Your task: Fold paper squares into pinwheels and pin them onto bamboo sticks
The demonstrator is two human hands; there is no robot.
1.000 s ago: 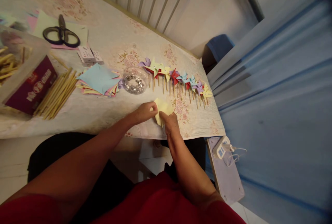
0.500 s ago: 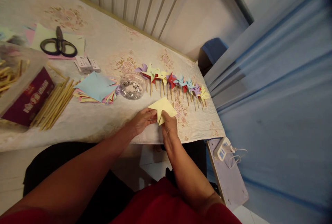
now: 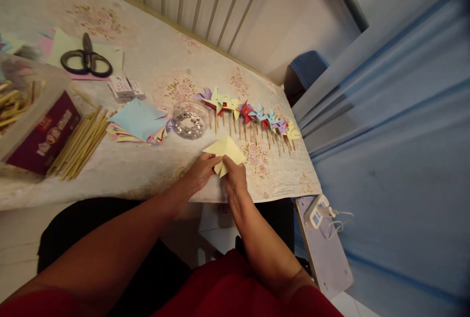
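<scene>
Between my two hands, just above the front edge of the table, is a pale yellow paper sheet [image 3: 226,147] with slits cut in it. My left hand [image 3: 203,169] pinches its left side with thumb and fingers. On the near side, my right hand [image 3: 235,172] grips it, the thumb pressed on top close to the slit. Beyond the paper lies a row of finished paper pinwheels [image 3: 245,110] on thin sticks, in purple, yellow, red and blue. A clear round tub [image 3: 189,120] of small metal pins stands just left of them.
Left of the tub lies a stack of coloured paper [image 3: 141,120]. Further left are small white boxes [image 3: 123,87], black-handled scissors [image 3: 86,61], loose sticks [image 3: 81,143] and a plastic container [image 3: 55,133] of sticks. A power strip [image 3: 317,211] rests on a low bench [image 3: 328,253] at right.
The yellow paper has shifted slightly left and turned in my hands. My left thumb now lies over its edge, and my right hand has moved a little left with it.
</scene>
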